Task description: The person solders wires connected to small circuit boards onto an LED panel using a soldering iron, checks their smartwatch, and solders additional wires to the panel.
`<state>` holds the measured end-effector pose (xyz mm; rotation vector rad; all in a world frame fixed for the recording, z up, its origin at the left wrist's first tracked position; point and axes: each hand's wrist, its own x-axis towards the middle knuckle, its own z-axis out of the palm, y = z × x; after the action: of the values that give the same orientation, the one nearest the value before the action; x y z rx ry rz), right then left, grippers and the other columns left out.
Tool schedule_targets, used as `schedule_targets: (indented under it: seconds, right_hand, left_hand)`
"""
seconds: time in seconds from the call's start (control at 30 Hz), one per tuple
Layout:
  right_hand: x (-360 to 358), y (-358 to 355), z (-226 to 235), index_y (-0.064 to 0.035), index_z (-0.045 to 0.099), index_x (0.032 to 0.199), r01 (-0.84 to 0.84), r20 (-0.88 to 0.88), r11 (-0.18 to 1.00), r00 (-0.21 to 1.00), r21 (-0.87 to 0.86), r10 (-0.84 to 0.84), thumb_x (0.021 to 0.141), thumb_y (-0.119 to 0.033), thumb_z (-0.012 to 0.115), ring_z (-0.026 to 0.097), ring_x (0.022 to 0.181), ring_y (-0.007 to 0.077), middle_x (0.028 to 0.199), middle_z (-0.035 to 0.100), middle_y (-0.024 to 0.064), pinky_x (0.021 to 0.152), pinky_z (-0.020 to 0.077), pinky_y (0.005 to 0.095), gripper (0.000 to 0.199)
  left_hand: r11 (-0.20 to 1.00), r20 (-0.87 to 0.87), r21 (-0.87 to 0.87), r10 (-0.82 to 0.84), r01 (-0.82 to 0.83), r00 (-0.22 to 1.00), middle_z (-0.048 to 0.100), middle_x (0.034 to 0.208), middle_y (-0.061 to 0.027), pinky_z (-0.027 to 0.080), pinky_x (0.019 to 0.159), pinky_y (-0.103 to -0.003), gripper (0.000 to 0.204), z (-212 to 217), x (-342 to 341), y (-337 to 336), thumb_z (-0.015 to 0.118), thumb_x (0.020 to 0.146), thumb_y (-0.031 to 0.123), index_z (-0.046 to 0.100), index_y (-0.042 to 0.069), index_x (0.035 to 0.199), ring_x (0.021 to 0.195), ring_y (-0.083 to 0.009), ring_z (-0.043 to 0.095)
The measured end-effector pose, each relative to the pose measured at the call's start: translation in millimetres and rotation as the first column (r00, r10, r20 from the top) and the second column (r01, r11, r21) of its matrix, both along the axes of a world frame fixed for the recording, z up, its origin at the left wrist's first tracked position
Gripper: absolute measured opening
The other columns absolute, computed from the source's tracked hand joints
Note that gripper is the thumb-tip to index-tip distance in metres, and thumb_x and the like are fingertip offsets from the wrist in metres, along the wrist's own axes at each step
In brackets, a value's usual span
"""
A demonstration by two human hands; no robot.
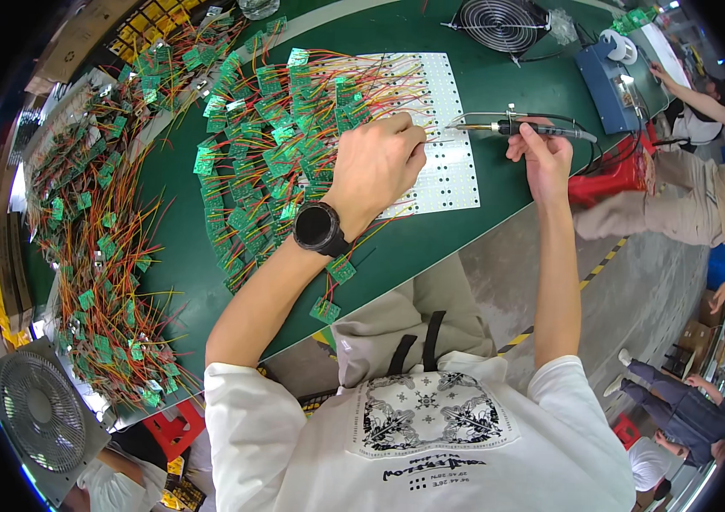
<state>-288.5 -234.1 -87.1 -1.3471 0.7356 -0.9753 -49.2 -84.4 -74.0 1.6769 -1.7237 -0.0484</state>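
Note:
My right hand [540, 158] grips a soldering iron [499, 127] with a thin solder feed tube and black cables. Its tip points left, just above a white perforated panel [452, 175]. My left hand [384, 158], a black watch on its wrist, bends over the panel with fingers pinched together close to the iron's tip. Whatever lies between those fingers is hidden. Red and yellow wires [396, 81] run from the panel's rows to small green circuit boards [273, 115] massed at its left. Two more green boards [326, 310] lie by the table's near edge, below my left wrist.
A long heap of wired boards [110, 247] covers the table's left side. A black round fan [499, 24] and a blue soldering station [608, 85] stand at the back right. A grey fan [38, 401] is at lower left. Other people sit and stand beyond the right edge.

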Motion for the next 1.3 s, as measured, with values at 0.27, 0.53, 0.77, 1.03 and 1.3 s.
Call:
schedule_targets:
  seconds: [0.27,0.53,0.77,1.03,1.3]
  right_hand:
    - [4,4,-4,0.0062,0.064,0.104,0.039,0.083,0.999,0.996,0.005,-0.039,0.091,-0.009,0.069,0.064,0.06,0.0181,0.078,0.069,0.0132,0.056,0.0487,0.0264,0.021]
    - [5,3,-7,0.0052,0.064,0.105,0.03,0.144,0.999,0.989,0.037,-0.035,0.091,-0.009,0.07,0.064,0.06,0.0169,0.078,0.068,0.0117,0.056,0.048,0.0252,0.02]
    - [13,5,-5,0.0052,0.066,0.105,0.085,0.132,0.995,0.987,0.059,-0.092,0.091,-0.011,0.07,0.063,0.059,0.0162,0.077,0.068,0.0113,0.055,0.0488,0.0256,0.022]
    - [1,-5,-16,0.004,0.066,0.107,0.039,0.15,0.998,0.988,0.045,-0.046,0.092,-0.011,0.07,0.063,0.059,0.0146,0.078,0.068,0.0094,0.055,0.0472,0.0239,0.021]
    - [0,-5,-15,0.0042,0.067,0.107,0.017,0.161,0.999,0.987,0.032,-0.022,0.093,-0.011,0.069,0.063,0.062,0.0143,0.08,0.068,0.0093,0.057,0.0461,0.0244,0.021]
  left_hand:
    - [0.998,0.016,-0.053,-0.034,0.035,0.999,0.063,0.087,-0.0089,0.053,0.061,-0.041,0.01,11,-2,8,0.069,0.08,0.013,0.068,0.006,0.087,0.072,-0.0302,0.065]
    - [0.981,-0.112,-0.191,-0.061,0.038,0.992,0.062,0.109,-0.0146,0.052,0.087,-0.038,0.029,85,14,31,0.069,0.085,0.013,0.064,0.002,0.112,0.1,-0.0328,0.064]
    - [0.88,-0.157,-0.148,0.43,-0.452,0.889,0.065,0.092,-0.0101,0.053,0.073,-0.036,0.022,96,56,139,0.066,0.084,0.005,0.064,0.003,0.106,0.084,-0.0262,0.067]
    - [0.415,0.087,0.028,0.905,-0.909,0.416,0.066,0.088,-0.0063,0.052,0.062,-0.037,0.016,41,90,279,0.066,0.085,0.013,0.064,0.007,0.099,0.072,-0.0243,0.067]
    - [0.295,0.301,-0.128,0.921,-0.947,0.247,0.067,0.091,-0.0136,0.051,0.063,-0.045,0.023,21,137,272,0.064,0.091,0.025,0.061,0.004,0.098,0.077,-0.0348,0.066]
